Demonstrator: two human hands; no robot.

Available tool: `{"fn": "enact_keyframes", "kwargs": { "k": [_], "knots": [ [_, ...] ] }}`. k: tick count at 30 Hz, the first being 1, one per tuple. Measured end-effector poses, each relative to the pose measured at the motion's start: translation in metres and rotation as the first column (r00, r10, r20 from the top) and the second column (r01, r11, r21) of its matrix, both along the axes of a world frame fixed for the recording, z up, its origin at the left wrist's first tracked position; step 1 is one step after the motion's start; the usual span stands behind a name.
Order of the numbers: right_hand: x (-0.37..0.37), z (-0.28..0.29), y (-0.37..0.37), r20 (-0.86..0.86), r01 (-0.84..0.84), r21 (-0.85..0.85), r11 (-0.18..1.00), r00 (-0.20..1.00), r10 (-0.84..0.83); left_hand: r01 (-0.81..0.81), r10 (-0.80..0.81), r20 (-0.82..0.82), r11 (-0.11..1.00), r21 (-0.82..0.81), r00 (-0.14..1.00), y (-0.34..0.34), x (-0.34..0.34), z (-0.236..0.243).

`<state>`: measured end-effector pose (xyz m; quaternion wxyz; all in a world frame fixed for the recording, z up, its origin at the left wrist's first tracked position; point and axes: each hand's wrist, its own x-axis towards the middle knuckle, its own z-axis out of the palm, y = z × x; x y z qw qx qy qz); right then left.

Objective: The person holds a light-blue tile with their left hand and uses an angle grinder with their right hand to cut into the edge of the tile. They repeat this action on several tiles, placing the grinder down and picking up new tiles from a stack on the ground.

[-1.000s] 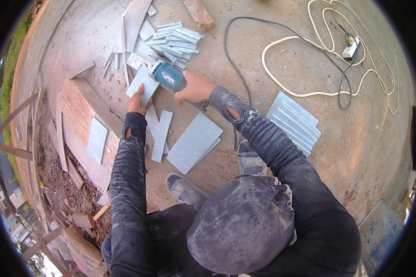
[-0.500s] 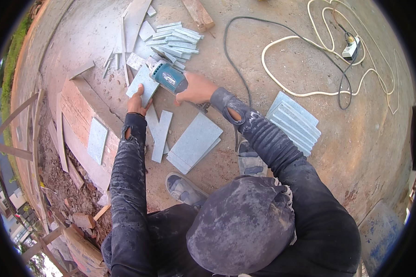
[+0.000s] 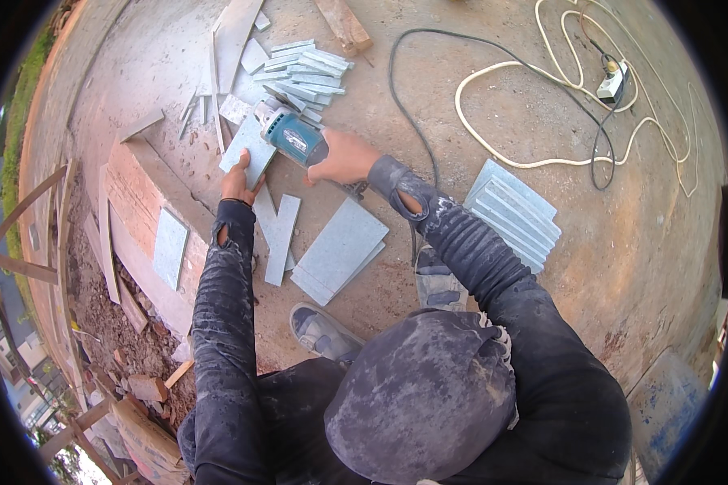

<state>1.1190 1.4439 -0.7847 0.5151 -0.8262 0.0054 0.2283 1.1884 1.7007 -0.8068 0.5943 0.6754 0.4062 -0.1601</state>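
Observation:
My left hand [image 3: 236, 183] presses down on a grey tile piece [image 3: 247, 147] that lies on the concrete ground. My right hand [image 3: 344, 156] grips a teal angle grinder [image 3: 292, 136], its head resting at the tile piece's upper edge. Both sleeves are dark and dusty. Just below my hands lie two narrow grey tile strips [image 3: 278, 230] and a larger square grey tile [image 3: 341, 249]. The grinder's disc is hidden behind its body.
A pile of cut tile strips [image 3: 303, 69] lies beyond the grinder, and a stack of grey tiles [image 3: 514, 212] at the right. White and black cords [image 3: 542, 89] loop to a power strip [image 3: 611, 81]. A low brick ledge [image 3: 137, 212] runs along the left. A wooden block [image 3: 344, 24] lies at the top.

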Motion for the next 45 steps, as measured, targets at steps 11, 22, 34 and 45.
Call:
{"fn": "enact_keyframes", "kwargs": {
  "k": [11,22,34,45],
  "knots": [
    [-0.003,0.001,-0.002,0.009,-0.007,0.013,1.0,1.0,0.007,-0.013,0.013,0.008,1.0,-0.011,1.0,-0.003,-0.001,0.001],
    [-0.013,0.007,-0.007,0.004,0.011,0.027,1.0,1.0,-0.011,0.011,-0.011,0.014,1.0,0.003,1.0,0.0,-0.001,0.0],
    [-0.014,0.002,-0.002,0.052,0.056,0.04,0.998,0.997,-0.058,0.012,-0.012,-0.007,1.0,-0.023,1.0,0.006,0.0,-0.001],
    [-0.037,0.049,-0.052,0.008,0.25,0.125,0.96,0.967,-0.253,0.008,0.068,0.187,0.925,-0.379,0.98,0.038,-0.013,-0.008]
  ]
}}
